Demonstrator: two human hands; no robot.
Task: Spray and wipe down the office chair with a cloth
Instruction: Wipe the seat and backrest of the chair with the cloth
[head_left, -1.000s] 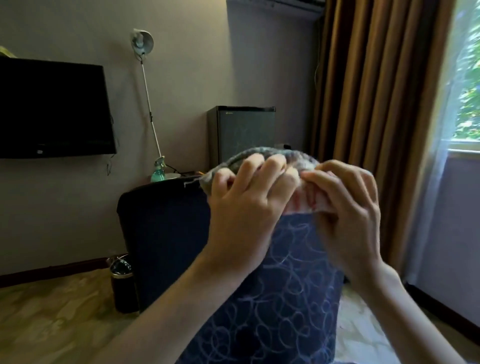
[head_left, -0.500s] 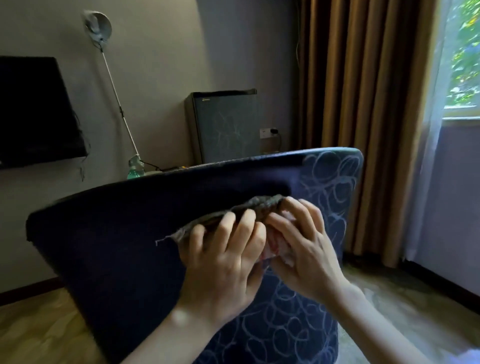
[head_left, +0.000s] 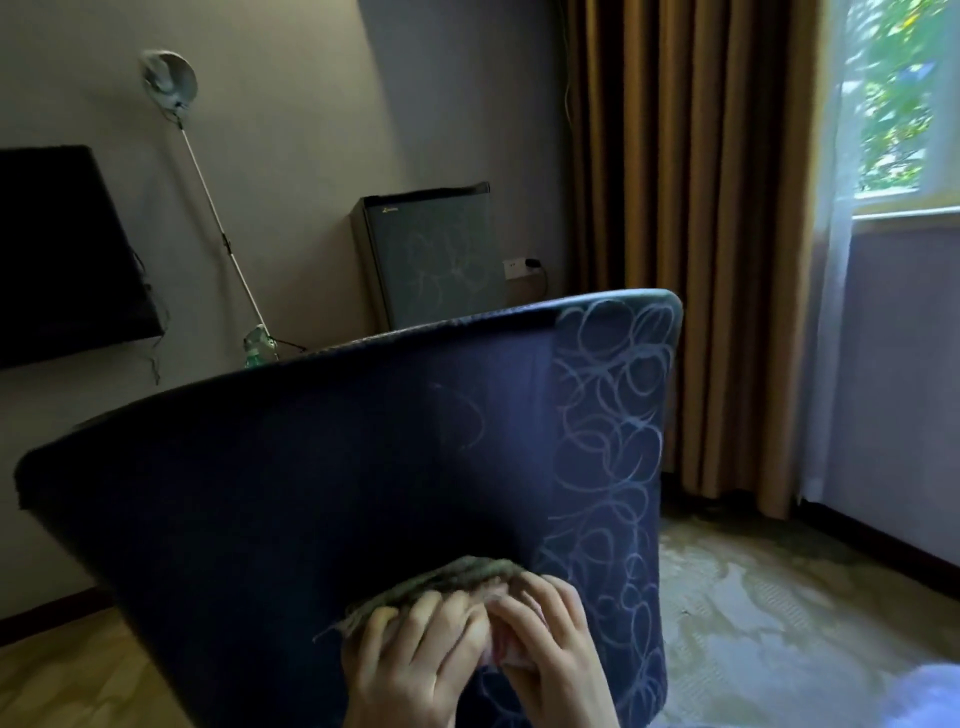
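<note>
The chair (head_left: 322, 467) fills the middle of the view, its tall back covered in dark blue fabric with pale looping lines. Low on that back, a grey-green cloth (head_left: 457, 579) is pressed against the fabric. My left hand (head_left: 415, 660) lies over the cloth's left part with fingers curled on it. My right hand (head_left: 550, 644) holds the cloth's right part, fingers bent over it, close beside the left. A green spray bottle (head_left: 255, 349) peeks over the chair's top edge, far behind.
A small grey fridge (head_left: 431, 254) stands against the back wall, with a white floor lamp (head_left: 208, 192) to its left and a dark wall-mounted TV (head_left: 67, 249) at far left. Brown curtains (head_left: 691, 234) and a window (head_left: 904, 104) are on the right.
Both hands have slid the cloth down the chair back, from the top edge to its lower part. The view has dropped closer to the chair.
</note>
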